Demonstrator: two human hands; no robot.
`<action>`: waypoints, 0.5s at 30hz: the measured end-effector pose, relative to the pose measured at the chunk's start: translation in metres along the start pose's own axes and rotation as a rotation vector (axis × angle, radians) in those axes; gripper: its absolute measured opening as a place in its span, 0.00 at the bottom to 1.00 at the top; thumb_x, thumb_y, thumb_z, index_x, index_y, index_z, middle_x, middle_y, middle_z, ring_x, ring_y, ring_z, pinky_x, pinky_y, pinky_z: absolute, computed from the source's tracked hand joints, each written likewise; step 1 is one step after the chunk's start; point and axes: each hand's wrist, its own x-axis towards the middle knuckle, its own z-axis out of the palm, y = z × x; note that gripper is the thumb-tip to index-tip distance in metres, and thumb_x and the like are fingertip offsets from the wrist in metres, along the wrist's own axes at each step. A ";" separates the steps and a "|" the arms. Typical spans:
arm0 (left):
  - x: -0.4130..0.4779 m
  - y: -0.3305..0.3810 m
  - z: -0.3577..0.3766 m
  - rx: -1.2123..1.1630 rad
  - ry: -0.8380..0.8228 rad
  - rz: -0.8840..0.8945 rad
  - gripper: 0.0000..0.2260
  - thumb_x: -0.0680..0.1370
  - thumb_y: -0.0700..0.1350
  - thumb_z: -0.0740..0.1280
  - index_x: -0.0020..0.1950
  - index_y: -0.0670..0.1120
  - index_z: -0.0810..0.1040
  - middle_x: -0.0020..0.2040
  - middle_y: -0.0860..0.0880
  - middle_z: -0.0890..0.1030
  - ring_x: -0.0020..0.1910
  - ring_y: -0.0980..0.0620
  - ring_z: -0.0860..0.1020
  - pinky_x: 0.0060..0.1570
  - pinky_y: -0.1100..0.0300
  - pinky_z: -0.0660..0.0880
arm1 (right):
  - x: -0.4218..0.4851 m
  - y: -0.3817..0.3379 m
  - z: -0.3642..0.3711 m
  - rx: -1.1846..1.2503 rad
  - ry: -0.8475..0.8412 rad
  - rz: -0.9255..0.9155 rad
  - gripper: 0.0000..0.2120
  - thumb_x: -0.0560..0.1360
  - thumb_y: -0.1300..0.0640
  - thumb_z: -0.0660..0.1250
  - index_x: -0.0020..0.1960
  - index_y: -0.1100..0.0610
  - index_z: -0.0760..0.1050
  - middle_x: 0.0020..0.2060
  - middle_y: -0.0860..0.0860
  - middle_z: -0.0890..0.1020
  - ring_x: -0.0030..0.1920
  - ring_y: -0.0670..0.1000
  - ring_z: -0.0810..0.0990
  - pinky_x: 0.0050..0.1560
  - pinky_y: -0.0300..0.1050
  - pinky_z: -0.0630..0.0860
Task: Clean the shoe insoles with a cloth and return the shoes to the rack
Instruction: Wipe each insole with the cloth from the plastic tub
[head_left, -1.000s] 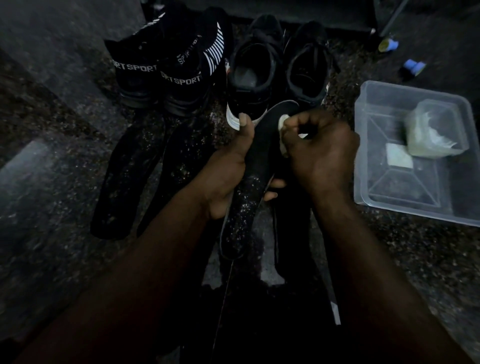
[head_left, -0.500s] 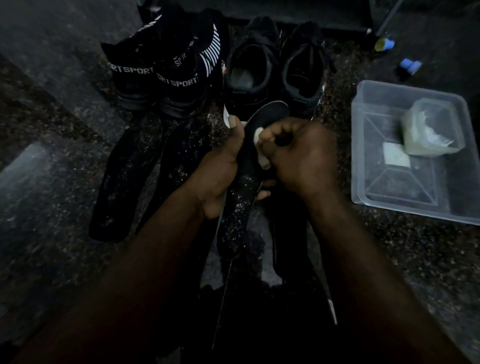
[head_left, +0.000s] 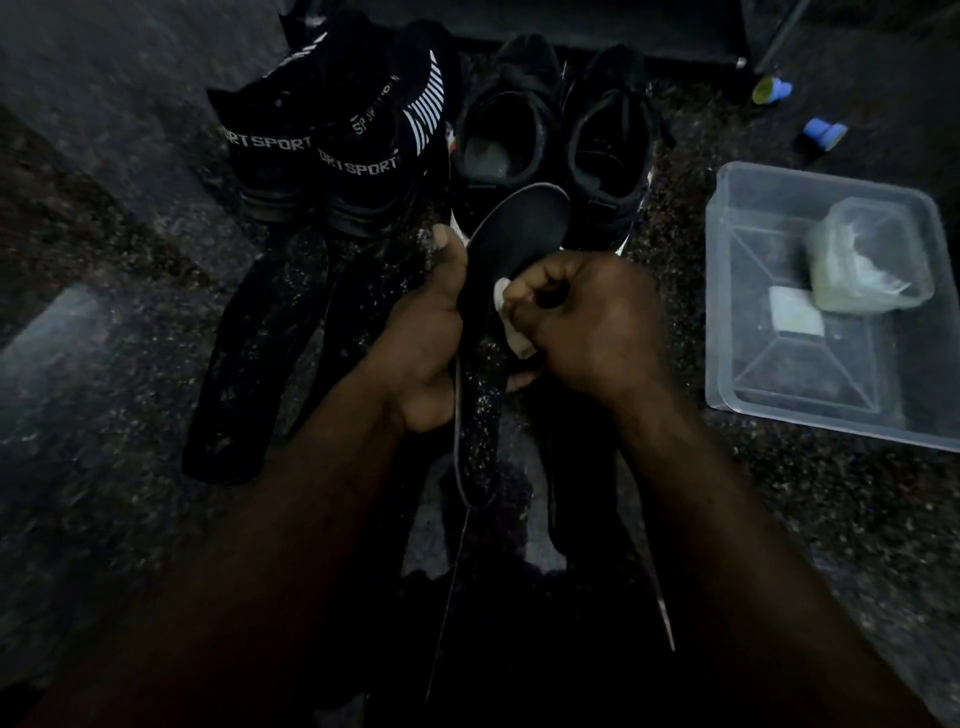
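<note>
My left hand (head_left: 426, 343) grips a black insole (head_left: 519, 228) by its left edge and holds it up off the floor, toe end away from me. My right hand (head_left: 592, 322) is curled round a small white cloth (head_left: 511, 319) and presses it on the middle of that insole. Two more black insoles (head_left: 249, 353) lie flat on the floor at the left, speckled with white dust. Another insole (head_left: 582, 488) lies under my right forearm. Behind stand a pair of black "SPORT" shoes (head_left: 322, 150) and a pair of black sneakers (head_left: 556, 135).
A clear plastic tub (head_left: 769, 395) sits on the dark speckled floor at the right, with a small clear container (head_left: 872, 260) and a white pad (head_left: 795, 317) inside. Two small blue objects (head_left: 823, 132) lie behind it. A dark rack edge (head_left: 597, 26) runs along the top.
My right hand with the cloth has slid down the insole from its toe end toward its middle. The left hand keeps its grip.
</note>
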 end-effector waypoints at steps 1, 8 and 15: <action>-0.001 0.000 0.000 -0.021 -0.003 0.003 0.39 0.79 0.74 0.48 0.74 0.48 0.75 0.66 0.42 0.82 0.62 0.43 0.82 0.59 0.45 0.80 | -0.001 -0.002 0.003 -0.009 -0.051 -0.014 0.09 0.76 0.49 0.75 0.39 0.51 0.83 0.29 0.45 0.85 0.30 0.44 0.85 0.39 0.46 0.84; 0.003 0.005 -0.010 -0.066 0.039 0.069 0.39 0.80 0.73 0.48 0.74 0.46 0.75 0.68 0.41 0.80 0.66 0.41 0.80 0.61 0.47 0.78 | -0.002 -0.004 0.006 -0.129 -0.068 -0.160 0.06 0.73 0.47 0.76 0.39 0.47 0.84 0.33 0.42 0.85 0.36 0.39 0.83 0.41 0.37 0.78; 0.001 0.008 -0.009 -0.119 -0.017 0.060 0.43 0.79 0.74 0.45 0.76 0.42 0.73 0.71 0.39 0.77 0.68 0.42 0.78 0.64 0.47 0.78 | -0.005 -0.010 0.005 -0.139 -0.137 -0.171 0.03 0.72 0.51 0.77 0.39 0.47 0.85 0.34 0.41 0.85 0.38 0.39 0.83 0.49 0.41 0.81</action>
